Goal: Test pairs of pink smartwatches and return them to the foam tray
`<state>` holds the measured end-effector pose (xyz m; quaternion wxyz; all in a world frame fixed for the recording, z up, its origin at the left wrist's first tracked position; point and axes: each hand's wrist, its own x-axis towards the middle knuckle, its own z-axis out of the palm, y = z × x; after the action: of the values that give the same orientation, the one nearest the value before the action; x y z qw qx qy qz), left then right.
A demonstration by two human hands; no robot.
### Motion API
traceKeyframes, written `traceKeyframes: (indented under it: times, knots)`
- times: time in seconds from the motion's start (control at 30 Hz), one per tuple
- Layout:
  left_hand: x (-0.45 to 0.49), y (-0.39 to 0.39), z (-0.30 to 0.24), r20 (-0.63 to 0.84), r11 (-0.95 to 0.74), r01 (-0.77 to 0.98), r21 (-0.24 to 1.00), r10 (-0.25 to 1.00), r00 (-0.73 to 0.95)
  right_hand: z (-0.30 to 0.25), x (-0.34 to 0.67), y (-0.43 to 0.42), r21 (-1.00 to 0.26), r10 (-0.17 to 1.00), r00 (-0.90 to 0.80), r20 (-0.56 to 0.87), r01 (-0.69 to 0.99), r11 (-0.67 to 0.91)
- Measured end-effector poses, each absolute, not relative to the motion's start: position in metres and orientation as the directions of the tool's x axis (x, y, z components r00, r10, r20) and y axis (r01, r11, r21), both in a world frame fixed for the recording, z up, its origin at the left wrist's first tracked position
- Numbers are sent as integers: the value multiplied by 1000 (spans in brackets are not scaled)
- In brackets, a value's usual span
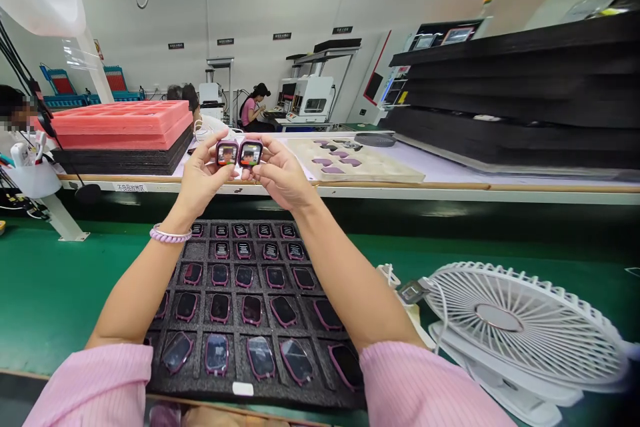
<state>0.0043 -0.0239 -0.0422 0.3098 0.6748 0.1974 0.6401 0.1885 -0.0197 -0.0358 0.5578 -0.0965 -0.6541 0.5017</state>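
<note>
- Pink-rimmed and lit, two small screens are held up side by side facing the camera. The left watch body (227,153) and the right watch body (250,153) sit edge to edge, touching or nearly so.
- The left hand (203,177) pinches the left watch body by its sides between thumb and fingertips; a pale bracelet (170,235) circles that wrist.
- The right hand (280,173) grips the right watch body the same way, and the two hands are drawn close together.
- Below both forearms lies a black foam tray (300,397), its pockets filled with rows of dark-screened, pink-edged watch bodies.
- Right of the right forearm, a white fan (525,327) lies tilted face up on the green mat (50,293).
- Beyond the left hand, pink foam sheets (120,121) are stacked on black ones.
- Beyond the right hand, a beige tray (370,170) rests on the far bench.
</note>
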Motion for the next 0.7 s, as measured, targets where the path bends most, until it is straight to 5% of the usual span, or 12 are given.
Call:
traceKeyframes:
  times: [0.27,0.7]
  knots:
    - [5,-41,-59,637,-624,-135,770,764,101,-62,188,-24,-799,730,-365,578,-434,416]
    - [4,-37,-64,649,-635,-142,760,752,113,-69,188,-23,-779,717,-351,603,-453,434]
